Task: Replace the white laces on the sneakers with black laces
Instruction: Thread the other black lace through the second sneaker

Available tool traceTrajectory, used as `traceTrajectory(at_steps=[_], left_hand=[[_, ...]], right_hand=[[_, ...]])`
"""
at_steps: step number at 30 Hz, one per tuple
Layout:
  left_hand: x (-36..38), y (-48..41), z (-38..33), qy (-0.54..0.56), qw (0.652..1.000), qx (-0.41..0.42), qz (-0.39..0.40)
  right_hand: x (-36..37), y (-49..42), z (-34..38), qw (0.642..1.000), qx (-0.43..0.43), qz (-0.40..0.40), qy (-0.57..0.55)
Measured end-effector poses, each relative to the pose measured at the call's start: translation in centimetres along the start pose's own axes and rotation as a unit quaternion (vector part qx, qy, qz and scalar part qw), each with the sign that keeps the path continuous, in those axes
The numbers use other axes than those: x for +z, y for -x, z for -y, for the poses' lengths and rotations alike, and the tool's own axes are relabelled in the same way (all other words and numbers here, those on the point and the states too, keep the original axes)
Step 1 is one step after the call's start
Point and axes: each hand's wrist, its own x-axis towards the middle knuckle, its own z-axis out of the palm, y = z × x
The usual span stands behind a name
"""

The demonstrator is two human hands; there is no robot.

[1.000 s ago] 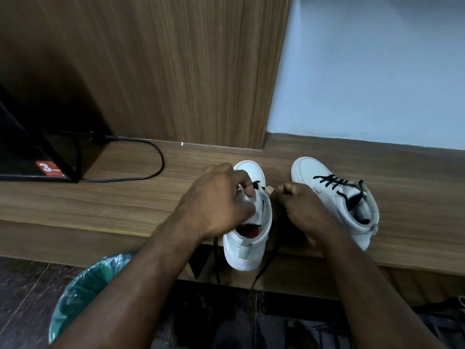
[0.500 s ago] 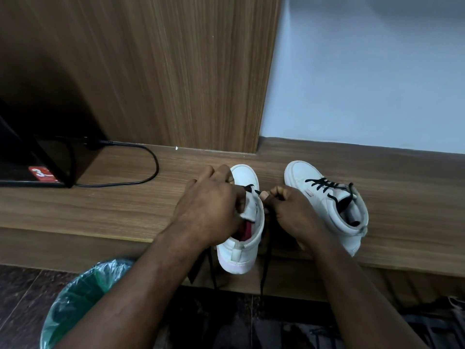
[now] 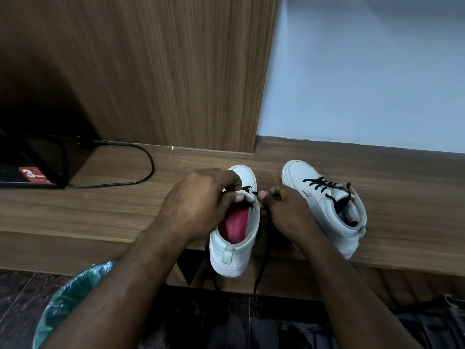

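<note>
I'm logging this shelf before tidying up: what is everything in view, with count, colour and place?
left sneaker: one, white with red insole, at the ledge's front edge, heel overhanging
right sneaker: one, white, on the ledge, apart from the other
loose lace: one, black, partly through the left sneaker, ends hanging past the ledge
threaded lace: one, black, laced through the right sneaker
ledge: one, brown wood, across the middle
cable: one, black, on the ledge at left
black device: one, red sticker, far left
bin: one, green liner, floor lower left
left hand: one, gripping the left sneaker's top
right hand: one, fingers pinching the loose lace
</note>
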Motion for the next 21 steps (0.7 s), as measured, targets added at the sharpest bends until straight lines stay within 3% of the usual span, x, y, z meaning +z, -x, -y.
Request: traceTrajectory(at_steps=[6, 11, 17, 21], left_hand=[[-0.1, 0.4, 1.1, 0.07, 0.996, -0.027, 0.049], [0.0, 0.5, 1.4, 0.035, 0.99, -0.06, 0.126], [0.1, 0.1, 0.9, -0.032, 0.999, -0.014, 0.036], [-0.1, 0.0, 1.2, -0.033, 0.998, -0.047, -0.005]], right_hand=[[0.3, -0.2, 0.0, 1.0, 0.003, -0.008, -0.004], [0.4, -0.1, 0.1, 1.0, 0.0, -0.006, -0.005], [0.4, -0.2, 0.3, 1.0, 0.005, -0.004, -0.007], [0.5, 0.0, 0.1, 1.0, 0.014, -0.006, -0.018]])
